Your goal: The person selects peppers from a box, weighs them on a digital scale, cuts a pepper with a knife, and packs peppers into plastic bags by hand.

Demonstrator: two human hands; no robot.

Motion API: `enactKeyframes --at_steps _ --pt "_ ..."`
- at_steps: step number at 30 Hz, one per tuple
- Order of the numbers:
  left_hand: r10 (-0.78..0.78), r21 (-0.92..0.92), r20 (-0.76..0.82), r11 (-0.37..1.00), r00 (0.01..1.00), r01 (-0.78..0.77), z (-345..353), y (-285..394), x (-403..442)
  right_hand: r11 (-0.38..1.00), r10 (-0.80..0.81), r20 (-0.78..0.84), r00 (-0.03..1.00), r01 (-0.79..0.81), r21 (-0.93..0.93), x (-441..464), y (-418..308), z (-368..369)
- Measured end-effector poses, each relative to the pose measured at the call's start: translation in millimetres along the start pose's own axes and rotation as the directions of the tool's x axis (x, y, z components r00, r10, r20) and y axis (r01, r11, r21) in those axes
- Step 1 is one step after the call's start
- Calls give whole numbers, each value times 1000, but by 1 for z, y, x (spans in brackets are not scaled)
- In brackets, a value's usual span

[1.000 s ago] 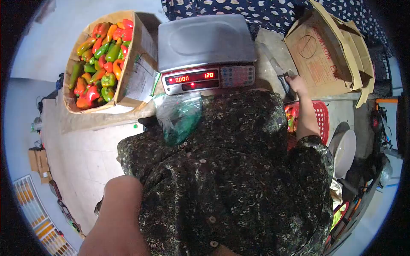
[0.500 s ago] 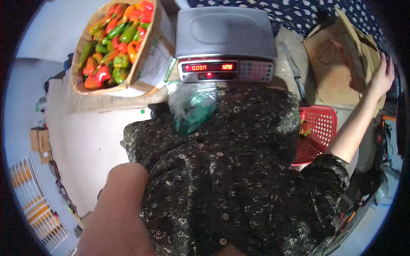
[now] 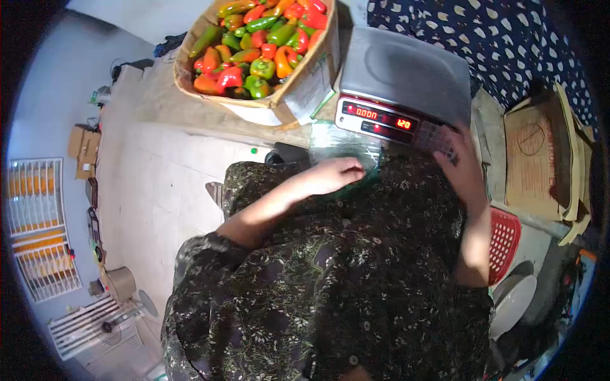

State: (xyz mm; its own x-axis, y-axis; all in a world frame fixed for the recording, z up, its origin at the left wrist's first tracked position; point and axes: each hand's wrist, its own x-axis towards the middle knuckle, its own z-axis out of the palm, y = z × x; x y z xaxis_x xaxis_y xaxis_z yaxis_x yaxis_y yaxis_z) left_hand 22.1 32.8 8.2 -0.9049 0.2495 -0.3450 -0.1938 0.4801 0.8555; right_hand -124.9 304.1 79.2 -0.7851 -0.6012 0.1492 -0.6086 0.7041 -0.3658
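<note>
My left hand (image 3: 337, 176) is at the clear and green plastic bag (image 3: 346, 143), its fingers curled together; what they pinch is too small to make out. Just right of the keypad on the silver scale (image 3: 406, 70) is my right hand (image 3: 459, 159), blurred, with its fingers apart and nothing seen in it. Red digits glow on the display (image 3: 380, 119), and the metal plate bears nothing. Left of the scale, a cardboard box (image 3: 305, 95) holds several red, orange and green peppers (image 3: 262, 47).
An open cardboard carton (image 3: 534, 155) stands at the right. Below it are a red perforated basket (image 3: 504, 244) and a pale basin (image 3: 513, 305). Dark patterned cloth (image 3: 470, 38) hangs behind the scale. A knife lies between scale and carton, partly hidden.
My left hand has come up to the plastic bag. My right hand has moved from the carton back to the scale's keypad side. The view has swung left, shifting the scene rightward.
</note>
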Motion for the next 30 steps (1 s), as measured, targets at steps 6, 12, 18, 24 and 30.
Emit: enactKeyframes --at_steps 6,12,18,24,30 --pt "156 632 -29 768 987 -103 -3 -43 -16 721 -427 369 826 64 690 -43 -93 74" --pt "315 371 -219 902 923 -220 -84 80 -55 881 -429 283 858 328 341 -19 -102 81" --pt "223 161 -21 963 975 -217 -54 44 -27 980 -197 357 913 181 77 -16 -82 132" --pt "316 195 -292 944 903 -268 17 -50 14 946 -231 253 940 156 283 -6 -77 123" --pt "186 418 -438 908 879 16 14 -69 20 969 -246 447 860 209 131 -5 -85 113"
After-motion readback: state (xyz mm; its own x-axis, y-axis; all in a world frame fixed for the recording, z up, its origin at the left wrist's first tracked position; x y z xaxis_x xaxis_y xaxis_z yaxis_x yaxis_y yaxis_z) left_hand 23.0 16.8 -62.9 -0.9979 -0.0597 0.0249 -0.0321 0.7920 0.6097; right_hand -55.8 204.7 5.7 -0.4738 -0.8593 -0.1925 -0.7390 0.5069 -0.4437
